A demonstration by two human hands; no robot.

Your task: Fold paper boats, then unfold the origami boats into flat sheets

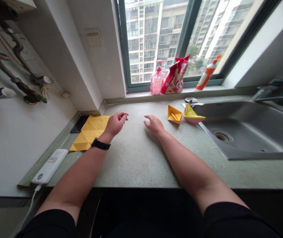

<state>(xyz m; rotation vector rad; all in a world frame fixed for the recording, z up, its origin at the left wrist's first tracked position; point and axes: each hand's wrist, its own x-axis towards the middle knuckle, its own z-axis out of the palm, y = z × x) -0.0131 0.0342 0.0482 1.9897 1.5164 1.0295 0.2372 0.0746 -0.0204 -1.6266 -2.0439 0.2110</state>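
My left hand (116, 123) hovers over the speckled green counter (141, 158), its fingers loosely curled and apart, holding nothing. A black band sits on that wrist. Just left of it lies a creased yellow paper sheet (90, 133). My right hand (153, 125) rests on the counter a short way to the right, fingers loosely bent and apart, empty. Beyond it to the right stand two folded paper boats: an orange-yellow one (174, 114) and a yellow one with a pink base (192, 115), at the sink's left edge.
A steel sink (250, 132) with a tap fills the right. On the window sill stand a pink pump bottle (157, 80), a red bag (175, 76) and an orange bottle (207, 73). A black phone (79, 124) and a white power bank (49, 166) lie at the counter's left edge.
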